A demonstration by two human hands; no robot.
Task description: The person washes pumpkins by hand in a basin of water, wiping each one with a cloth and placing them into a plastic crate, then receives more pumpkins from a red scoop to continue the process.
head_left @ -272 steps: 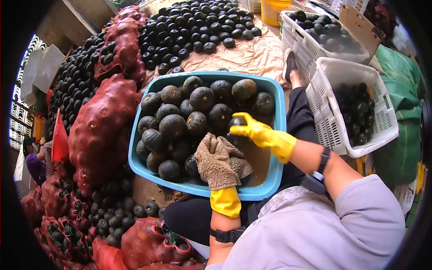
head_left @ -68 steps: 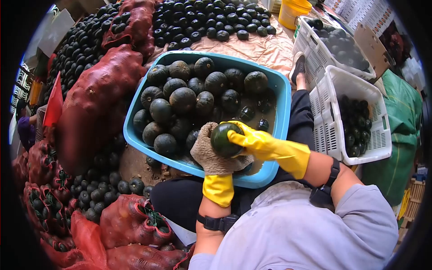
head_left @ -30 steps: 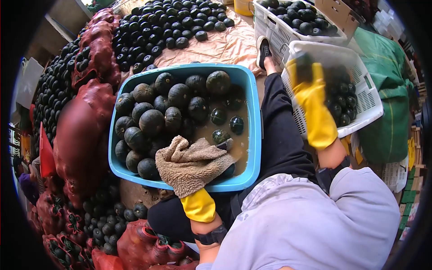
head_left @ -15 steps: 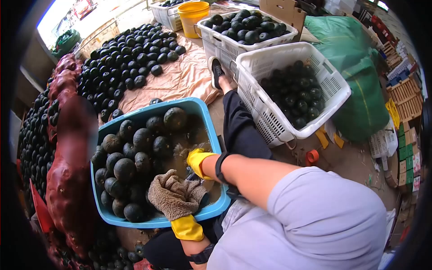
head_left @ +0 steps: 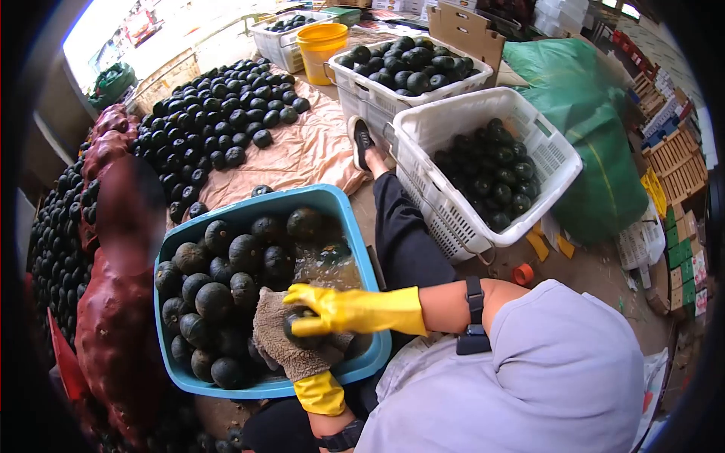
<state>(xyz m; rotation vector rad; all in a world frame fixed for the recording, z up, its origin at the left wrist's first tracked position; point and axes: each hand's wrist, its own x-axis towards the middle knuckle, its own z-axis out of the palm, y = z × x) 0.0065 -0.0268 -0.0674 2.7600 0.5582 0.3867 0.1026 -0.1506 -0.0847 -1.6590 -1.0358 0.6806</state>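
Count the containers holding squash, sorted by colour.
White crates: 3
Blue tub: 1
Total: 4

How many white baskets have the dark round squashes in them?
3. The nearest basket stands beside the person's leg, the second basket right behind it, and the third basket far back by the yellow bucket. More may be hidden out of view.
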